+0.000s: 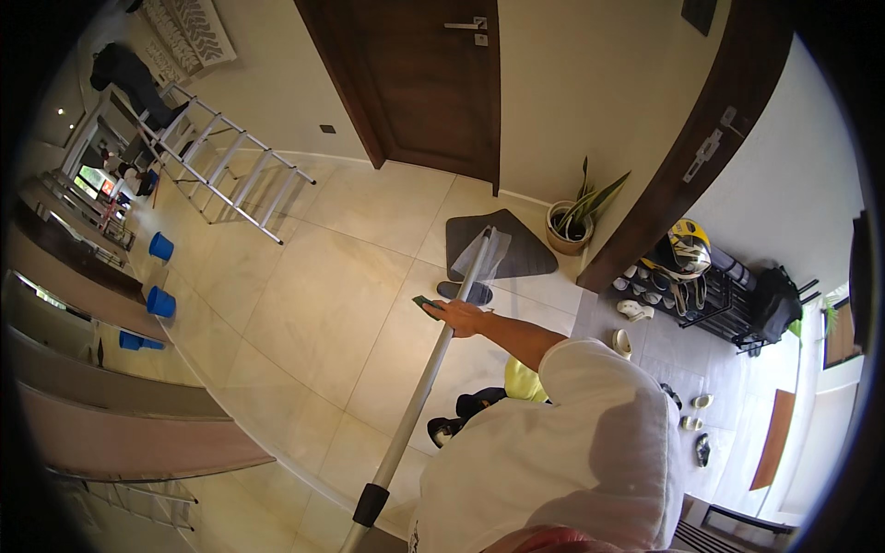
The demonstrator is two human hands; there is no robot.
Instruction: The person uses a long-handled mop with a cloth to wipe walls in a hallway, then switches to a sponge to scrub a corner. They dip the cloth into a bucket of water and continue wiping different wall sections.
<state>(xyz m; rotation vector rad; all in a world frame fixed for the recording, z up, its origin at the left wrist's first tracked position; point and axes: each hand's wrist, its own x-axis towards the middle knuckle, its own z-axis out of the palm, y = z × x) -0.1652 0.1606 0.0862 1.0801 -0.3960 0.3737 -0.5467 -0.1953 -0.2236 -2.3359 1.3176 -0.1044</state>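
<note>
My right hand (462, 318) reaches out from a white sleeve and closes around a long grey metal telescopic pole (422, 380). A green scouring pad (427, 306) shows at the fingertips of the same hand. The pole slants from the bottom edge, where it has a black collar (371, 504), up to a dark tip near a clear plastic sheet or bag (492, 254) over a dark grey mat (532, 242). A dark slipper (477, 293) lies beside the mat. Below my forearm are a yellow-green item (523, 379) and dark shoes (477, 402). My left hand is out of view.
An aluminium stepladder (235, 169), with a person on it, stands at upper left; other people are beyond. Blue buckets (161, 302) are at left. A potted snake plant (570, 225) stands by the door frame (698, 138). A shoe rack (719, 304) with a helmet (681, 249) stands right.
</note>
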